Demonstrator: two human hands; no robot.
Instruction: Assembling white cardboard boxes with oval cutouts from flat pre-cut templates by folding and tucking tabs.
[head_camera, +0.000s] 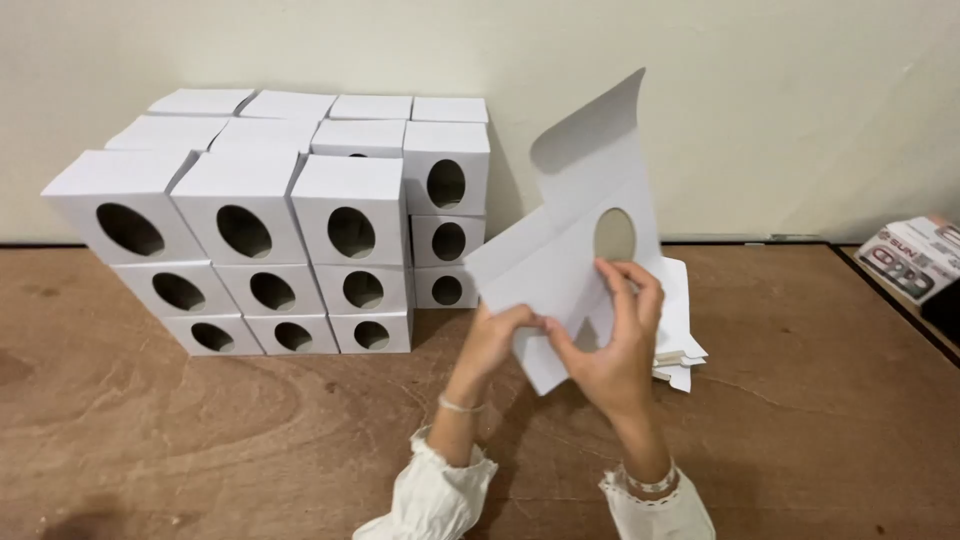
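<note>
- Centre of the frame: flat white cardboard box blank with an oval window (585, 235), raised above the brown wooden surface (200, 430).
- Left hand (497, 335) and right hand (612, 345), close together, both pinch its lower flaps.
- Judged light, thin, easily creased; best gripped along the fold lines.
- Upper left: stacked white windowed boxes (280, 230).

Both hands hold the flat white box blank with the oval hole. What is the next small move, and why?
Probably fold the side panel along its crease to begin forming the box. The flat box blank is unfolded, its top flap upright, pinched at the lower edge by the left hand and the right hand. The finished boxes stacked by the wall are closed cubes with the same oval hole.
</note>
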